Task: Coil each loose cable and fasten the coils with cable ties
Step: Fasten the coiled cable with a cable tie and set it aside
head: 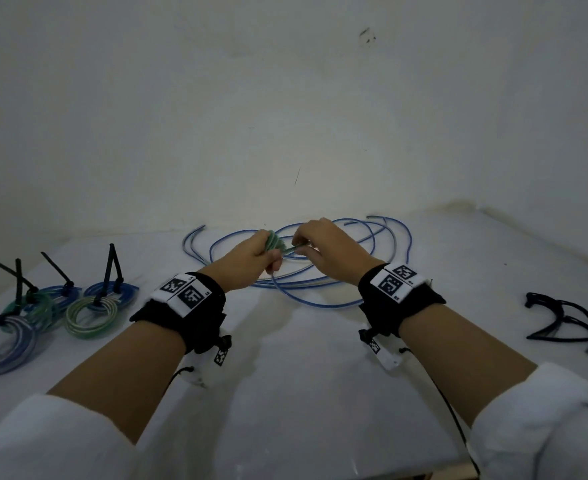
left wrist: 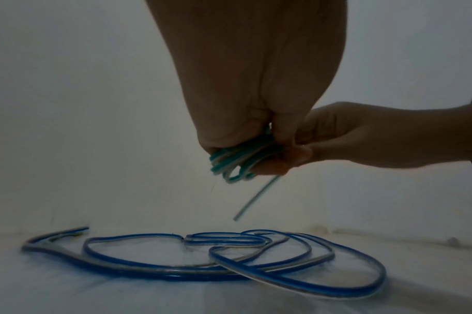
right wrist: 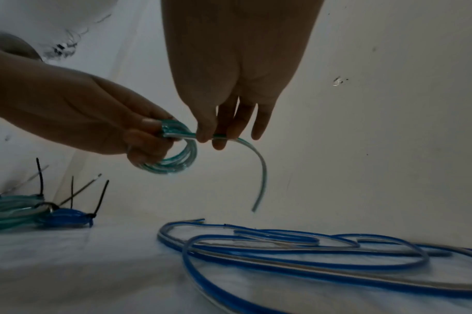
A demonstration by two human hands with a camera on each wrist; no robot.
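Observation:
My left hand (head: 263, 252) (right wrist: 146, 142) grips a small coil of green cable (head: 274, 243) (left wrist: 229, 163) (right wrist: 175, 163) above the table. My right hand (head: 303, 245) (right wrist: 216, 136) pinches the same cable's free tail (right wrist: 258, 170) (left wrist: 256, 197) just beside the coil; the tail curves down and ends in the air. Loose blue cables (head: 320, 271) (left wrist: 202, 265) (right wrist: 309, 255) lie spread on the white table (head: 285, 393) under both hands.
Several tied coils, blue and green, with black cable ties sticking up (head: 60, 306) (right wrist: 41, 212), lie at the left. A bundle of loose black cable ties (head: 566, 320) sits at the right. A white wall (head: 285, 116) stands just behind the cables.

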